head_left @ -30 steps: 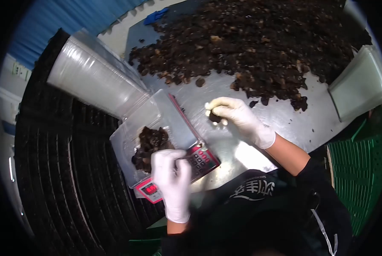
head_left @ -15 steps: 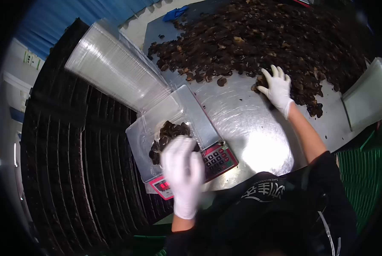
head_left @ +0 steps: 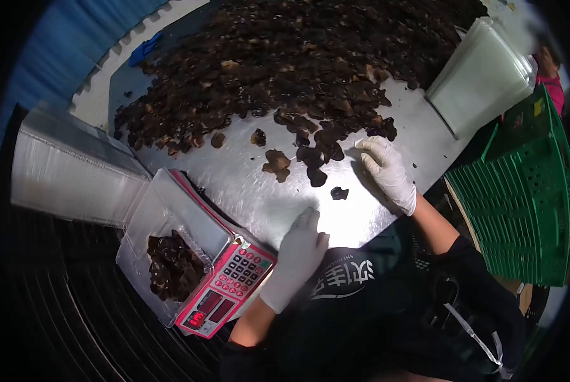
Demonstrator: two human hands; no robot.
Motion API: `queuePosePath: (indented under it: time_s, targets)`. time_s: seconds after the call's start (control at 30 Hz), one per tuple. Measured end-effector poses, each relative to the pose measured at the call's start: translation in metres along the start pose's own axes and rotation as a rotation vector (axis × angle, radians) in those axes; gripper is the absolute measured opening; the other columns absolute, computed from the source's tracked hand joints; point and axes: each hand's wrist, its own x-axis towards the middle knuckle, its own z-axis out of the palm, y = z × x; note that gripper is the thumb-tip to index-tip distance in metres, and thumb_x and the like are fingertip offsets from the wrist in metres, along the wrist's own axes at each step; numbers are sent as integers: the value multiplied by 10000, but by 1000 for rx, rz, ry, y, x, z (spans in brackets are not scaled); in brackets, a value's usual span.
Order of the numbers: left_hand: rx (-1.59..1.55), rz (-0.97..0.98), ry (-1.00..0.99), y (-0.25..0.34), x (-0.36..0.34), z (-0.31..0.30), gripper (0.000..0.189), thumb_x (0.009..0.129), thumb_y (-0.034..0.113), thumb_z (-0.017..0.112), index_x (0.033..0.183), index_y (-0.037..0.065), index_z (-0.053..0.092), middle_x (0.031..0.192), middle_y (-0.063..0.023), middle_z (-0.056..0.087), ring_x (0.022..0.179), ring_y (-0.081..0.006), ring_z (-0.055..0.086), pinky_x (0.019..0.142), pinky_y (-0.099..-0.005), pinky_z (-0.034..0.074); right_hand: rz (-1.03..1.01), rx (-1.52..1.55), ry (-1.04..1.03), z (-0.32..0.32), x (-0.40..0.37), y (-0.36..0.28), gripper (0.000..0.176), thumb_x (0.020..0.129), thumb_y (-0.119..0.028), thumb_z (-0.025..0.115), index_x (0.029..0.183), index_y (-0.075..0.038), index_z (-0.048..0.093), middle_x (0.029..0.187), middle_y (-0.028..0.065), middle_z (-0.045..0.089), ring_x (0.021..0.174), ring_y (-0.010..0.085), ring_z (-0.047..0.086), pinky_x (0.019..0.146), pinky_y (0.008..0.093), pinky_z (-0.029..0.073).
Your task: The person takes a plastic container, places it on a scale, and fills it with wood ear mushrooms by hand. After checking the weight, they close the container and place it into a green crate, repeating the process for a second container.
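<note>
Dark brown wood ear mushrooms point(head_left: 247, 76) lie heaped over the far part of the steel table. My right hand point(head_left: 390, 175), in a white glove, is at the near edge of the heap beside a few mushrooms; its fingers bend slightly, thumb apart, with nothing visible in them. My gloved left hand point(head_left: 301, 254) is low over the table, right of the scale, fingers stretched out and holding nothing. On the red scale point(head_left: 240, 270), a clear plastic tray point(head_left: 135, 254) holds a clump of mushrooms point(head_left: 173, 267). A loose mushroom piece point(head_left: 339, 193) lies between my hands.
Stacked clear trays point(head_left: 75, 169) stand left behind the scale. Another tray stack point(head_left: 482, 76) is at the table's right edge, with green crates point(head_left: 514, 197) beside it. A blue cloth point(head_left: 145, 49) lies at the far left. Part of another person point(head_left: 552, 83) shows far right.
My left hand has left the tray on the scale and moved right over the table. Several mushrooms now lie nearer me, apart from the heap. The view has swung right.
</note>
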Motion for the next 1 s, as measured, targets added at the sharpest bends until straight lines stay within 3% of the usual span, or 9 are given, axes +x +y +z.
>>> queuePosePath:
  time_s: [0.1, 0.2, 0.3, 0.37, 0.4, 0.43, 0.5, 0.8, 1.0]
  targets:
    - [-34, 19, -3, -7, 21, -7, 446, 838, 107, 616, 1232, -51, 481, 1285, -295, 508, 1143, -416, 542, 969, -453, 470, 99, 1, -114, 5, -22, 0, 178, 877, -48, 622, 1050, -31, 659, 965, 111, 649, 919, 280, 637, 842, 337, 507]
    - [331, 118, 529, -23, 51, -2, 562, 839, 73, 605, 1355, -50, 418, 1321, -305, 491, 1135, -437, 541, 942, -469, 482, 56, 56, -153, 28, -35, -6, 171, 859, -87, 672, 1023, -39, 666, 912, 114, 653, 845, 276, 650, 758, 340, 527]
    - [354, -163, 502, -17, 83, -10, 660, 838, 159, 603, 1403, -87, 365, 1365, -319, 460, 1199, -466, 499, 1011, -458, 444, -13, 93, -210, 46, -37, -21, 223, 810, -118, 722, 1024, -67, 691, 906, 109, 661, 806, 274, 651, 731, 351, 532]
    - [870, 104, 698, -30, 85, 2, 519, 912, 190, 569, 1344, -84, 477, 1305, -273, 548, 1174, -372, 567, 935, -408, 498, -82, 113, -173, 52, -30, -32, 228, 804, -90, 708, 1030, -60, 694, 902, 114, 669, 807, 274, 649, 749, 352, 532]
    - [771, -348, 375, -29, 108, -7, 384, 801, 203, 596, 1132, 9, 568, 1052, -138, 598, 991, -270, 590, 932, -390, 483, -52, 103, -221, 50, -20, -38, 219, 809, -67, 685, 1026, -36, 691, 933, 124, 668, 876, 274, 645, 793, 343, 523]
    - [1193, -60, 639, -73, 113, 15, 163, 833, 171, 580, 977, 94, 574, 899, -51, 571, 867, -189, 583, 810, -306, 517, -146, 153, -108, 56, -13, -36, 243, 799, -65, 676, 1042, -55, 676, 936, 126, 647, 866, 311, 639, 762, 380, 524]
    - [931, -339, 480, -44, 126, 4, 110, 843, 158, 592, 939, 104, 591, 887, -59, 590, 814, -185, 609, 630, -264, 525, -84, 116, -145, 55, 3, -33, 321, 811, -30, 654, 1131, -49, 644, 1096, 134, 620, 933, 304, 625, 817, 367, 518]
    - [735, -181, 635, -14, 88, -24, 207, 728, 87, 624, 924, 59, 567, 890, -100, 587, 861, -245, 602, 708, -352, 513, 16, -41, -425, 70, 27, -27, 419, 839, -66, 659, 1252, -70, 591, 1169, 146, 590, 1007, 339, 618, 858, 383, 501]
    - [618, -73, 516, 4, 44, -25, 497, 781, 154, 661, 1238, -13, 556, 1085, -160, 589, 982, -296, 567, 857, -400, 472, 22, 30, -370, 61, 23, -34, 470, 843, -20, 643, 1304, -34, 553, 1202, 147, 588, 1017, 314, 628, 901, 345, 496]
